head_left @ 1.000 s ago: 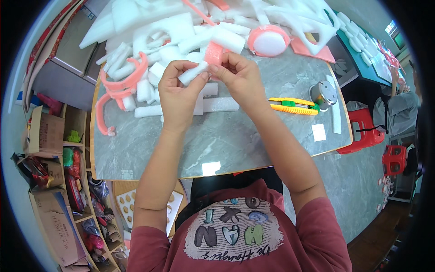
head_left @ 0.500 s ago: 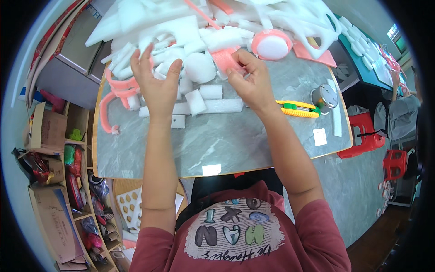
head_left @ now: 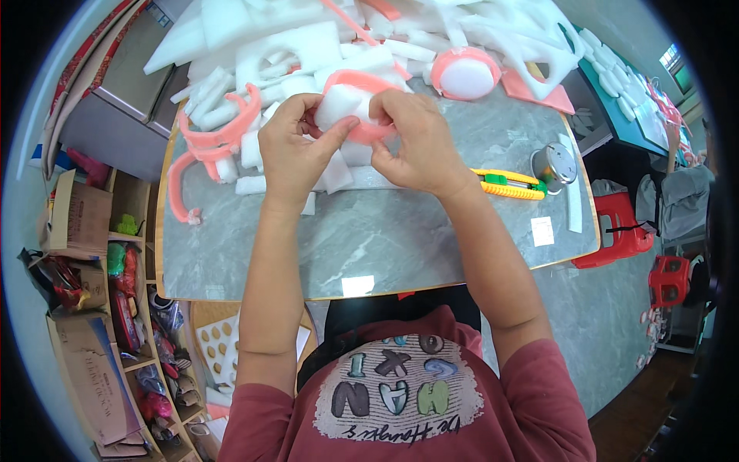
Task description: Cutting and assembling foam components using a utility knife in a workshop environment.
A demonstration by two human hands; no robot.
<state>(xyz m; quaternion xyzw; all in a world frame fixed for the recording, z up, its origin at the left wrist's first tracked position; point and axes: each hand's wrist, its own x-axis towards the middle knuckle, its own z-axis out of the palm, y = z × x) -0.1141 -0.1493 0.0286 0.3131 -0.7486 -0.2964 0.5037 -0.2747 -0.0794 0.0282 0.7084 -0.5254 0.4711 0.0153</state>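
Nearest lies the bare grey surface [head_left: 385,239], with a small white slip at its front edge. Above it the left hand [head_left: 296,150] and right hand [head_left: 416,142] have come back together over the middle. Half a second ago they were apart, the left reaching into the foam scraps and the right alone holding the pink ring. Now both hands are closed on one piece: the left hand's fingers pinch a white foam block [head_left: 339,104], and the right hand grips the pink ring [head_left: 362,131] around it, thumb on its lower edge. The block sits inside the ring's opening, held just above the surface, so it looks as though a new block is being fitted into the ring. A yellow knife [head_left: 512,185] and a tape roll [head_left: 556,162] lie to the right. Farther off is the foam pile [head_left: 308,46], with a filled ring [head_left: 466,73] at its edge.
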